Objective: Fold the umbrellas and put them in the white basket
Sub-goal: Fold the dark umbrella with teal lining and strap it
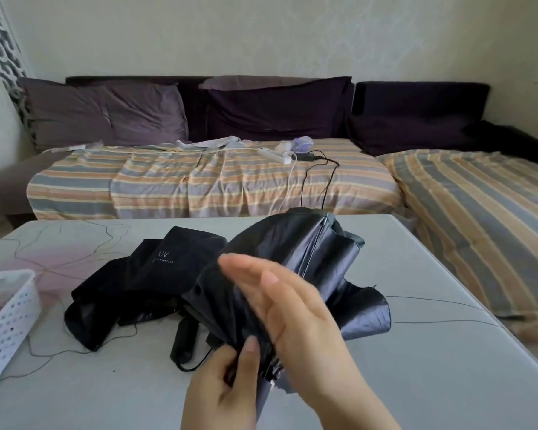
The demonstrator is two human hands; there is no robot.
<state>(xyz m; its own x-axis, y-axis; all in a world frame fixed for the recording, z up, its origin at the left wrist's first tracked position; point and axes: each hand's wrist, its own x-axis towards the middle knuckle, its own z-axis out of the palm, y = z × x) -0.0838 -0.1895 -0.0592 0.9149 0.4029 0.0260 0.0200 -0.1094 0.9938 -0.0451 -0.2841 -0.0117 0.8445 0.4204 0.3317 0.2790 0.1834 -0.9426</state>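
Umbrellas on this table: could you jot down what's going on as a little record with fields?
held umbrella: black umbrella, canopy loose, not yet folded
left hand: left hand pinches the canopy's gathered lower end
right hand: right hand, fingers straight, lies flat against the fabric
other umbrella: second black umbrella with UV print, lying loose on the table, handle toward the person
basket: white basket at the table's left edge, something pink inside
behind: striped sofa with a power strip
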